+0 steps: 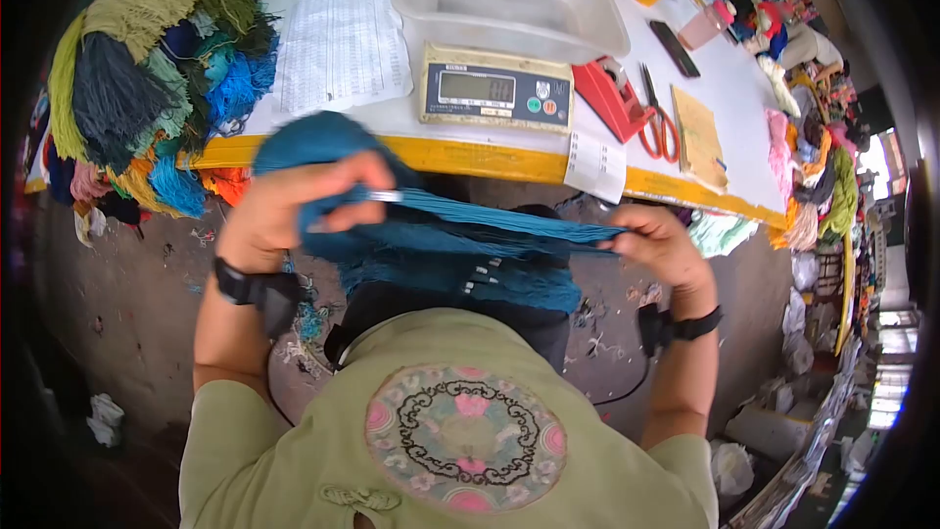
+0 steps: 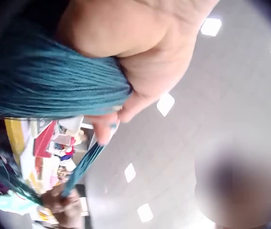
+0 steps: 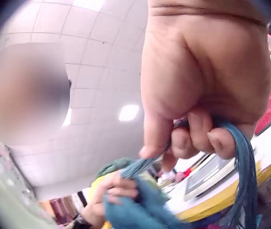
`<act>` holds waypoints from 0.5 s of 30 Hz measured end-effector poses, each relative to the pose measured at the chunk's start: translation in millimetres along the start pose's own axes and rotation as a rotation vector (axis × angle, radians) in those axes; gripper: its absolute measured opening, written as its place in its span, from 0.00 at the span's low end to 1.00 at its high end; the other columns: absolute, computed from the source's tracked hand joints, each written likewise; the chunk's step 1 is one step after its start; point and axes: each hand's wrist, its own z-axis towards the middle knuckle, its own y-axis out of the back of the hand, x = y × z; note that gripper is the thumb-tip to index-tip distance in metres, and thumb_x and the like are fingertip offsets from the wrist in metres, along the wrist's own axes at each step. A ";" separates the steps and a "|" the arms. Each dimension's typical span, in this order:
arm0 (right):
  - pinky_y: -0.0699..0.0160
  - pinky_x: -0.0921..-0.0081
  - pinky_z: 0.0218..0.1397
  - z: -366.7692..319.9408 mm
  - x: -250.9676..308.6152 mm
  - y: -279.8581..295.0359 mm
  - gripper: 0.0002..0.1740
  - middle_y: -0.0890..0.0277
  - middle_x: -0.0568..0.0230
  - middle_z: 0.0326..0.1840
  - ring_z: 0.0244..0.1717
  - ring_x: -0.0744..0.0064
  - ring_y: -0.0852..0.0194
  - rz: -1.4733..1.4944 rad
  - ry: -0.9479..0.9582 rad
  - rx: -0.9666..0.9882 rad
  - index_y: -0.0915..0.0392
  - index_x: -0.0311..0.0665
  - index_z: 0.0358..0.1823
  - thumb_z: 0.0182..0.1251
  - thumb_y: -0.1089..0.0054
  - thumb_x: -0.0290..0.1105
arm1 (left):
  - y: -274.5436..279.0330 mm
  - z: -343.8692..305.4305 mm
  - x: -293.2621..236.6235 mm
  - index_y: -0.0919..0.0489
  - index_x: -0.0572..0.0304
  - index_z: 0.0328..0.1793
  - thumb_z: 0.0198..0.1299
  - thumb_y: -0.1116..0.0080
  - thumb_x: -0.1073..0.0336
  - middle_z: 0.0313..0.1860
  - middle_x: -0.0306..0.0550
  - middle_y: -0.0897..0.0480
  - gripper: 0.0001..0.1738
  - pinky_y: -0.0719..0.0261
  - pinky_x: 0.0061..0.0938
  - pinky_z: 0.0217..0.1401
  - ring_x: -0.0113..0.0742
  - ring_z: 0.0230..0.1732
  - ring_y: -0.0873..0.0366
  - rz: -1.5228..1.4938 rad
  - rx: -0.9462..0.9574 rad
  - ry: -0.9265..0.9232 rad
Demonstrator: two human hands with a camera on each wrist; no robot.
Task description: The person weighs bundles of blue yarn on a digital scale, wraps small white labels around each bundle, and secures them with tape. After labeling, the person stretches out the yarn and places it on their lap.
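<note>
We hold the teal yarn skein (image 1: 509, 225) taut: left hand (image 1: 284, 216) grips its bulk, right hand (image 1: 658, 247) pinches its far end. The next move likely calls for steady tension.

Cluttered white worktable (image 1: 729, 83) with a yellow edge.
A digital scale (image 1: 496, 88) stands at the front, a clear plastic tub (image 1: 548, 34) behind it and a printed sheet (image 1: 338, 44) beside heaped yarn skeins (image 1: 147, 69); a red tape dispenser (image 1: 612, 96), scissors (image 1: 658, 122) and a brown envelope (image 1: 698, 137) lie rightward.
</note>
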 end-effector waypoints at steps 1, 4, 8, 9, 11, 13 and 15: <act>0.32 0.84 0.38 -12.2 -7.7 13.5 0.10 0.23 0.77 0.32 0.34 0.86 0.33 0.014 -0.024 -0.037 0.18 0.36 0.39 0.70 0.34 0.37 | 23.8 -11.7 -4.0 0.17 0.68 0.43 0.66 0.40 0.54 0.23 0.42 0.22 0.19 0.39 0.19 0.21 0.25 0.18 0.31 0.014 0.104 -0.091; 0.52 0.85 0.24 -47.4 -38.8 43.6 0.15 0.40 0.82 0.21 0.21 0.90 0.50 0.212 -0.206 -0.179 0.20 0.38 0.32 0.72 0.37 0.42 | 99.2 -66.4 -19.8 0.22 0.70 0.42 0.66 0.39 0.57 0.23 0.45 0.24 0.19 0.40 0.19 0.16 0.25 0.15 0.34 0.003 0.019 -0.131; 0.50 0.84 0.25 -91.1 -79.2 57.2 0.17 0.33 0.80 0.23 0.22 0.88 0.47 0.142 -0.453 -0.179 0.20 0.38 0.36 0.69 0.34 0.45 | 138.0 -97.7 -46.7 0.27 0.64 0.37 0.68 0.39 0.56 0.30 0.49 0.21 0.17 0.44 0.13 0.13 0.24 0.15 0.33 0.085 -0.105 -0.134; 0.50 0.84 0.25 -93.9 -91.4 50.6 0.17 0.33 0.80 0.23 0.22 0.88 0.47 0.153 -0.459 -0.180 0.20 0.38 0.36 0.69 0.34 0.45 | 126.3 -105.2 -54.5 0.25 0.63 0.38 0.69 0.42 0.60 0.32 0.49 0.17 0.13 0.36 0.15 0.20 0.29 0.25 0.22 0.253 -0.264 -0.062; 0.40 0.77 0.28 -98.7 -122.6 31.9 0.15 0.33 0.77 0.19 0.22 0.78 0.37 -0.248 -0.612 -0.149 0.19 0.37 0.34 0.70 0.36 0.42 | 94.1 -98.7 -46.4 0.22 0.62 0.41 0.69 0.44 0.63 0.38 0.50 0.13 0.09 0.33 0.16 0.31 0.29 0.37 0.17 0.446 -0.636 -0.081; 0.34 0.72 0.33 -97.9 -143.2 11.2 0.12 0.29 0.69 0.26 0.29 0.68 0.31 -0.563 -0.464 -0.203 0.19 0.36 0.37 0.68 0.35 0.39 | 108.3 -103.7 -35.7 0.19 0.63 0.42 0.69 0.45 0.63 0.43 0.49 0.12 0.10 0.32 0.18 0.38 0.28 0.46 0.17 0.574 -0.714 0.001; 0.22 0.61 0.44 -84.5 -146.0 -8.9 0.10 0.21 0.52 0.41 0.42 0.49 0.20 -1.204 -0.111 -0.293 0.18 0.35 0.43 0.64 0.34 0.32 | 99.7 -94.2 -27.2 0.17 0.65 0.43 0.69 0.47 0.63 0.42 0.47 0.12 0.12 0.32 0.19 0.39 0.27 0.46 0.18 0.510 -0.704 -0.063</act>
